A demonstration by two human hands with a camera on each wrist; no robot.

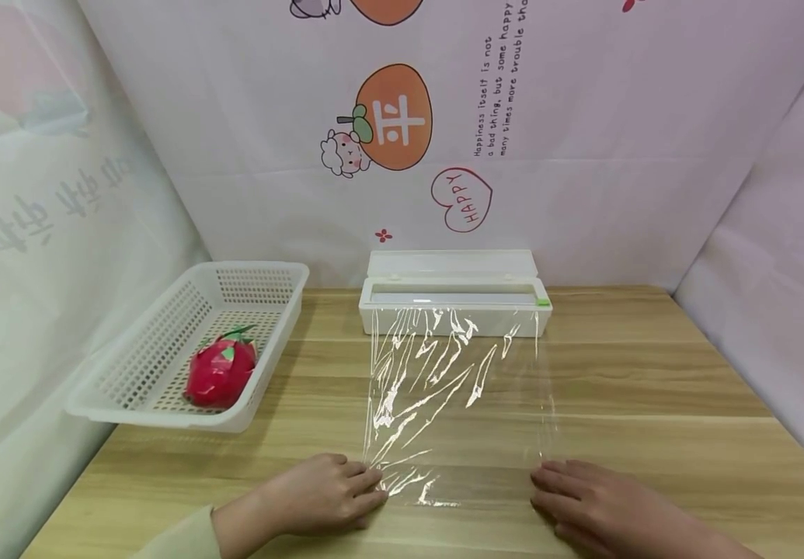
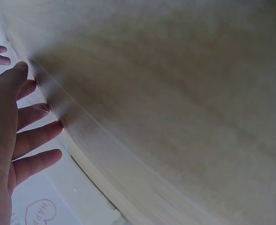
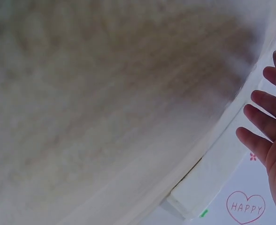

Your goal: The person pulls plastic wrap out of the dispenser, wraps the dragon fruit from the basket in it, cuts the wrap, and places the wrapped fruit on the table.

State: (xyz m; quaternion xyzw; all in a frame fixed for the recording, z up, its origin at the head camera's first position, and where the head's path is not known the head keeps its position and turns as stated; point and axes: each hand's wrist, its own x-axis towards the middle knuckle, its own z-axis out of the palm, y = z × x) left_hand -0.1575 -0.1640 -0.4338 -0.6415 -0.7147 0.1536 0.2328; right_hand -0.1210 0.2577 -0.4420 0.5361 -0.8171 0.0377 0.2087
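Note:
A sheet of clear plastic wrap (image 1: 443, 419) stretches flat over the table from a white dispenser box (image 1: 367, 307), whose lid (image 1: 452, 262) stands raised. My left hand (image 1: 328, 493) rests at the sheet's near left corner, fingertips touching the film. At the near right corner lies my right hand (image 1: 593, 501), its fingertips at the film's edge. Both wrist views show the fingers of the left hand (image 2: 13, 131) and right hand (image 3: 274, 117) extended and spread, not curled round anything. The wrap's near edge is hard to make out against the wood.
To the left stands a white perforated basket (image 1: 283, 334) holding a red dragon fruit (image 1: 220, 373) with green tips. A small green piece (image 1: 543, 302) sits on the box's right end. Behind the wooden table (image 1: 653, 388) hangs a printed white cloth (image 1: 583, 194).

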